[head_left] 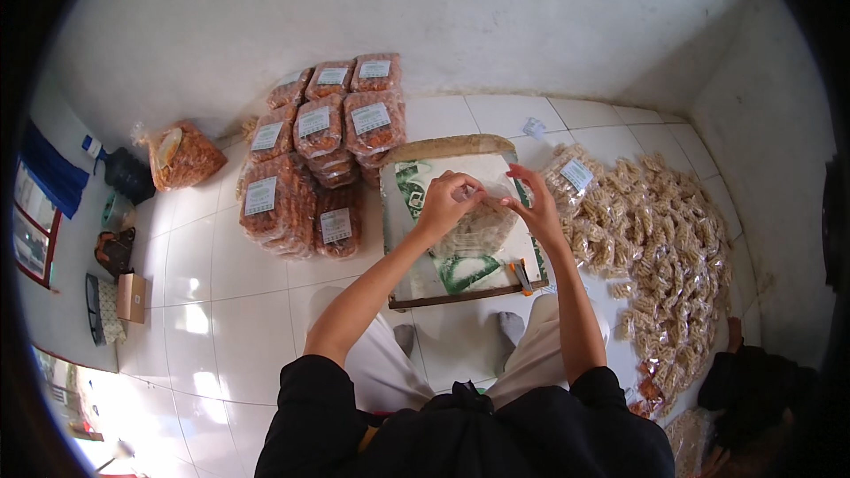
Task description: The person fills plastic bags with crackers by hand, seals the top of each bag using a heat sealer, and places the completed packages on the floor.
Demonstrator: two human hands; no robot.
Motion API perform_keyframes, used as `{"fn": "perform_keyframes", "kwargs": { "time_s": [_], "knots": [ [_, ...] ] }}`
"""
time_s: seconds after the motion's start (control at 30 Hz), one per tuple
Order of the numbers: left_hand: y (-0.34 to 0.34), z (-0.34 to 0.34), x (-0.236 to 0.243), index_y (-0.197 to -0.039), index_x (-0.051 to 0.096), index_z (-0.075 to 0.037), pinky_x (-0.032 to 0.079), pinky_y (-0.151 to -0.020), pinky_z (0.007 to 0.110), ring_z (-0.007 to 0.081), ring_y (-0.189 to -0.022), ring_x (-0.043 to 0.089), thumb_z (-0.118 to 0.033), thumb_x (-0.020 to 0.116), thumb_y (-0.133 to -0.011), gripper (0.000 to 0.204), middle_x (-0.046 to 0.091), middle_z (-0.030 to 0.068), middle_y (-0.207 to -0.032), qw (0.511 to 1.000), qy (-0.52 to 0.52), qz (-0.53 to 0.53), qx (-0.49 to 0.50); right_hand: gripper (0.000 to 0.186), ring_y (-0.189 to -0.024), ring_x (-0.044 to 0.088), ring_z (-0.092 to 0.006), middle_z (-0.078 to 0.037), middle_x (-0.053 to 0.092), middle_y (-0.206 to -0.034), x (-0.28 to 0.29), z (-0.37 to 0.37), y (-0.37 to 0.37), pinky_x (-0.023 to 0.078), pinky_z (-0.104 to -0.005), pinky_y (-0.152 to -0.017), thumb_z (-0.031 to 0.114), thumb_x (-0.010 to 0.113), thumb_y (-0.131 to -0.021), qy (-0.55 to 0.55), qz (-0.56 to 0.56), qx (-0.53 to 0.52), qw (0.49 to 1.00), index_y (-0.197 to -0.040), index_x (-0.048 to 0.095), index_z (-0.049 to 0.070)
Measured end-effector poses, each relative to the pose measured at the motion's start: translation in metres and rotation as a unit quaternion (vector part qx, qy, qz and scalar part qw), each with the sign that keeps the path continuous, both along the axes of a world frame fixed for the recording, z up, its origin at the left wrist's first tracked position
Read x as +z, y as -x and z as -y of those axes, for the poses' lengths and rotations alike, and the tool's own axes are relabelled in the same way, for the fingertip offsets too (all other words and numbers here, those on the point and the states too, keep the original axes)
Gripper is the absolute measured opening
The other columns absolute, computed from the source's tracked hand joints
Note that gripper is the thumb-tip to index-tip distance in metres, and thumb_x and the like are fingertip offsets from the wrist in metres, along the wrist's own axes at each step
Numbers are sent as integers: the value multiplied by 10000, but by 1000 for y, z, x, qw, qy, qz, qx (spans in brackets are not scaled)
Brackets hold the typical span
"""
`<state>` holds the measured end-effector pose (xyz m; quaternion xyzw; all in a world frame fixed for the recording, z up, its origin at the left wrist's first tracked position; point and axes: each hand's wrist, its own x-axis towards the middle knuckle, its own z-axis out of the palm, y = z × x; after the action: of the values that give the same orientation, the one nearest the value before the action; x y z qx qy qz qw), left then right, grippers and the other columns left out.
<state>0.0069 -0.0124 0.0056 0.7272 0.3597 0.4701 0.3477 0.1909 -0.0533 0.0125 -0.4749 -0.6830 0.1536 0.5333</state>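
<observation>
A clear plastic bag [476, 232] with pale contents lies on a low table [387, 248] in front of me. My left hand [450, 202] pinches the bag's open upper edge, its fingers bent together. On the other side of the same edge, my right hand [537, 205] has the film at its thumb and fingers, which curve around it. White and green printed sheeting [465, 273] covers the tabletop under the bag. Near the table's front right corner lies an orange and dark hand tool [521, 278], too small to name surely.
Stacked bags of reddish-brown snacks [283, 199] stand left of the table. Many small pale bundles [673, 248] spread over the floor at right, beside a labelled pale pack [575, 175]. Another person [761, 398] is at lower right. A large snack bag [184, 158] leans by the left wall.
</observation>
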Motion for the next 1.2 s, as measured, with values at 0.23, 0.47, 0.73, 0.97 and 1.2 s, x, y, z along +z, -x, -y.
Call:
{"fn": "perform_keyframes", "kwargs": {
  "time_s": [0.23, 0.47, 0.73, 0.97, 1.2],
  "knots": [
    [5, -23, -1, -822, 640, -41, 454, -701, 282, 164, -785, 580, -105, 706, -732, 128, 609, 58, -833, 997, -75, -16, 19, 239, -833, 599, -230, -93, 615, -869, -3, -19, 17, 455, -323, -731, 155, 683, -771, 55, -10, -66, 996, -978, 615, 56],
    [-6, -15, -8, -840, 606, -52, 478, -717, 313, 212, -836, 601, -102, 674, -742, 129, 623, 57, -839, 999, -21, -16, 25, 92, -682, 574, -245, -123, 590, -783, -15, -11, 44, 440, -319, -636, 81, 521, -882, 30, -75, -166, 983, -880, 559, -2],
    [-8, 7, -6, -823, 614, -59, 438, -757, 319, 199, -775, 580, -207, 662, -766, 166, 611, 43, -791, 992, -117, -9, 45, 143, -619, 513, -174, -89, 557, -734, -27, -2, 53, 424, -302, -600, 107, 464, -929, 55, -199, -160, 965, -863, 538, 5],
    [-2, 11, -15, -795, 624, -31, 428, -748, 265, 148, -779, 569, -144, 657, -793, 117, 602, 49, -769, 998, -37, 39, 26, 96, -650, 498, -136, -69, 525, -720, -22, 4, 57, 411, -266, -598, 73, 466, -924, 43, -152, -139, 978, -894, 533, 10],
    [-5, 9, -19, -853, 569, -37, 434, -673, 237, 100, -729, 555, -180, 647, -810, 169, 601, 25, -765, 986, 28, 160, -23, 103, -658, 490, -124, -54, 498, -721, -13, 6, 59, 415, -257, -607, -8, 451, -904, 42, -191, -117, 974, -1001, 427, 18]
  ]
}}
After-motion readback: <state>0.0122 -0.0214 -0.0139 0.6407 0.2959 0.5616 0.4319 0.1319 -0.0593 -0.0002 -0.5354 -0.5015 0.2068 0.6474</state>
